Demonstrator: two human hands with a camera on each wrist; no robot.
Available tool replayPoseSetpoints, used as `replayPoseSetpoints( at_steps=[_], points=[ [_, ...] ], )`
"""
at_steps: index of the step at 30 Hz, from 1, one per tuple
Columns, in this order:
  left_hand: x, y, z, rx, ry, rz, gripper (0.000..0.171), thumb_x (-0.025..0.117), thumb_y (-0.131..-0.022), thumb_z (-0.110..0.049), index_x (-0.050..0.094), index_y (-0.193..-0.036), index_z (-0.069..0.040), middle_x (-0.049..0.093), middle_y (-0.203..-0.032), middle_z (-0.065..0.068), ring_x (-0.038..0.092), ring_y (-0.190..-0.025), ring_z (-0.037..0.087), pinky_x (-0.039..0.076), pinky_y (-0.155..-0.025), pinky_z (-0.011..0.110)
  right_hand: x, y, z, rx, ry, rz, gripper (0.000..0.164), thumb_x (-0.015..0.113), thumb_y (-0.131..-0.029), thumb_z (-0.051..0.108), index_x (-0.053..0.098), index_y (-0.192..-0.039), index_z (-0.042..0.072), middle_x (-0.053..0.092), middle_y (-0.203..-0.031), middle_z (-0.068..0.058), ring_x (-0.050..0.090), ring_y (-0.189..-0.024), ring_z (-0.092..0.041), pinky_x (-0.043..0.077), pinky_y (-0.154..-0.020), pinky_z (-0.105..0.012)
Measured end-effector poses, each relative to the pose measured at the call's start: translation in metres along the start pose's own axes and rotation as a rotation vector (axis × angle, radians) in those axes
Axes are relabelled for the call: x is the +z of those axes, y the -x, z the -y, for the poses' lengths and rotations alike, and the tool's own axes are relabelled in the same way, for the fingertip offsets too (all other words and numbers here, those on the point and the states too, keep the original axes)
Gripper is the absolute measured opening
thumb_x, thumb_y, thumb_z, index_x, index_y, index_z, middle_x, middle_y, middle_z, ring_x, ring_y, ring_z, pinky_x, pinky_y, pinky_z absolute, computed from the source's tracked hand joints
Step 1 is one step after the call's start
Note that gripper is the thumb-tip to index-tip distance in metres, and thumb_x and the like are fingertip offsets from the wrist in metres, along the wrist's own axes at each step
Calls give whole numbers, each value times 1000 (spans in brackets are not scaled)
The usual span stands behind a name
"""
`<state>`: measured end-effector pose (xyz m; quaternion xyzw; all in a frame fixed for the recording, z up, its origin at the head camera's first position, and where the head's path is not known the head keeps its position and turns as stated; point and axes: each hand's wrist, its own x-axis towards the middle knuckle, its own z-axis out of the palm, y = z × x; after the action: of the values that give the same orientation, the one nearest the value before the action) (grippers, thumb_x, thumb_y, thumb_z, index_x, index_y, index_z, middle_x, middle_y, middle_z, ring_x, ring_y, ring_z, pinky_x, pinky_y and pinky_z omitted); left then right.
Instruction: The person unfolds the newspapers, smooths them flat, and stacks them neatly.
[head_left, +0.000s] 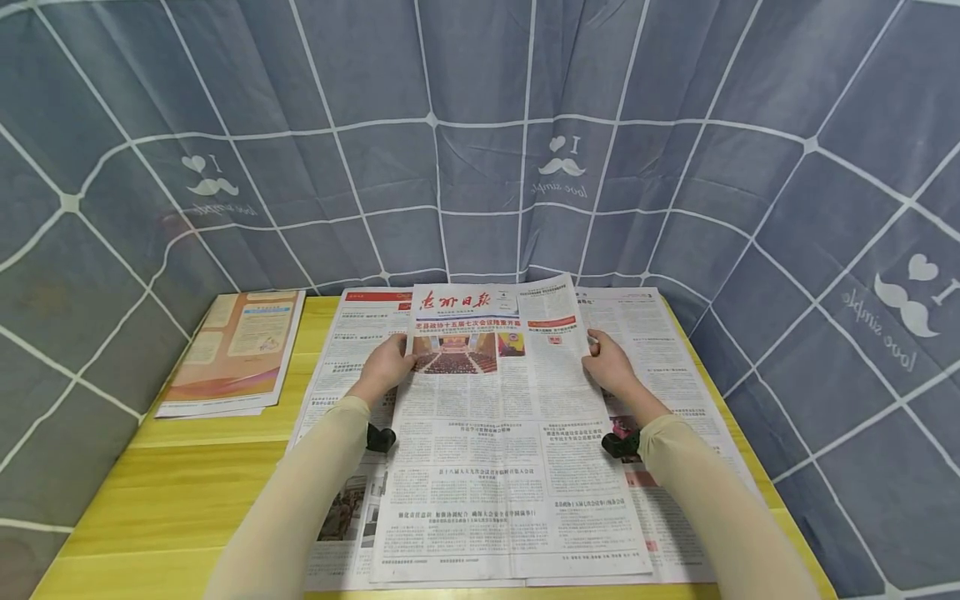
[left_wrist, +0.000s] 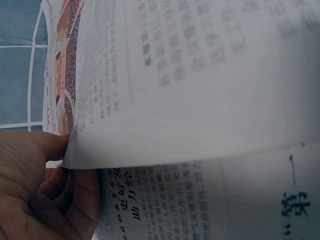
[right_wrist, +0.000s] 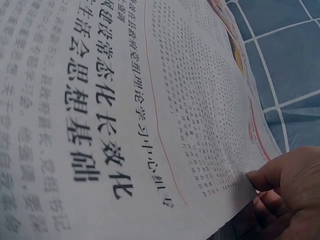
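Both hands hold a newspaper (head_left: 465, 450) with a red masthead and a colour photo of a hall, its upper part lifted above the sheets below. At its left edge my left hand (head_left: 387, 364) pinches the paper between thumb and curled fingers; the left wrist view shows the thumb on top of the edge. My right hand (head_left: 611, 364) pinches the opposite edge, thumb on the printed face, fingers behind it. Under the held newspaper lies a spread newspaper (head_left: 675, 367), showing on both sides, its middle covered.
On the left of the yellow wood-grain table (head_left: 172, 492) lies a small stack of orange and white printed sheets (head_left: 232, 354). A grey curtain (head_left: 480, 183) with white grid lines stands behind the table and along both sides.
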<state>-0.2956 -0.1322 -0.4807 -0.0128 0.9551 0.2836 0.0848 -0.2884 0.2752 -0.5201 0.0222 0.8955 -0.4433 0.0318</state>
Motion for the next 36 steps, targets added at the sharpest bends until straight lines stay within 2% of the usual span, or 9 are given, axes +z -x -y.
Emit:
replayPoseSetpoints(
  at_steps=[9,11,14,16,20,23,25,30,36],
  points=[
    [4,0,-5,4,-174,-24,63,57,-105,-20,31,-157,5,46,-150,28,50,-132,44,46,-103,57,2,-4,-4,-2,30,-3,64,52,-98,3,30,-157,-6,49,-95,-10,45,-80,-22,39,-71,-35],
    [5,1,-8,30,-222,-50,66,59,-104,-21,30,-158,2,45,-148,29,50,-130,46,48,-98,58,2,-3,-3,-4,33,-6,63,52,-98,3,31,-156,-7,51,-96,-11,47,-82,-23,40,-73,-36],
    [9,4,-15,121,-275,-73,72,62,-102,-24,28,-161,-1,41,-150,30,46,-133,48,46,-101,61,1,-2,-2,-2,22,-11,63,52,-98,4,31,-156,-8,52,-99,-14,49,-85,-26,41,-75,-38],
    [13,10,-24,210,-287,-36,77,64,-101,-29,25,-162,-3,36,-156,28,38,-140,48,39,-108,61,1,-1,-2,3,12,-7,63,52,-99,5,30,-156,-8,53,-101,-15,49,-87,-27,41,-76,-39],
    [27,25,-46,418,-294,118,87,67,-99,-40,21,-164,-7,23,-165,23,22,-150,44,21,-120,58,-1,0,-2,23,-4,0,63,52,-103,13,29,-158,-5,55,-107,-16,50,-89,-26,42,-77,-38],
    [39,38,-64,549,-309,238,91,66,-98,-47,18,-165,-9,17,-168,19,16,-153,41,16,-121,57,-2,2,-3,50,-47,9,64,52,-106,22,27,-160,-2,56,-115,-19,54,-91,-28,45,-74,-38],
    [48,47,-73,607,-331,299,91,65,-98,-50,18,-165,-11,15,-169,17,14,-154,39,16,-122,56,-4,5,-3,69,-79,21,64,50,-108,26,25,-161,0,56,-124,-23,58,-96,-30,48,-74,-38],
    [66,63,-86,664,-381,382,91,63,-96,-57,21,-165,-14,13,-169,17,8,-155,38,14,-121,58,-10,15,-5,105,-188,60,65,45,-110,30,21,-162,1,52,-140,-28,64,-108,-34,56,-80,-40],
    [77,70,-92,648,-439,396,92,61,-95,-62,20,-166,-18,11,-170,15,5,-156,35,11,-122,56,-15,31,-10,138,-302,84,63,44,-111,29,22,-161,-2,60,-129,-28,68,-89,-20,57,-70,-30]
  ],
)
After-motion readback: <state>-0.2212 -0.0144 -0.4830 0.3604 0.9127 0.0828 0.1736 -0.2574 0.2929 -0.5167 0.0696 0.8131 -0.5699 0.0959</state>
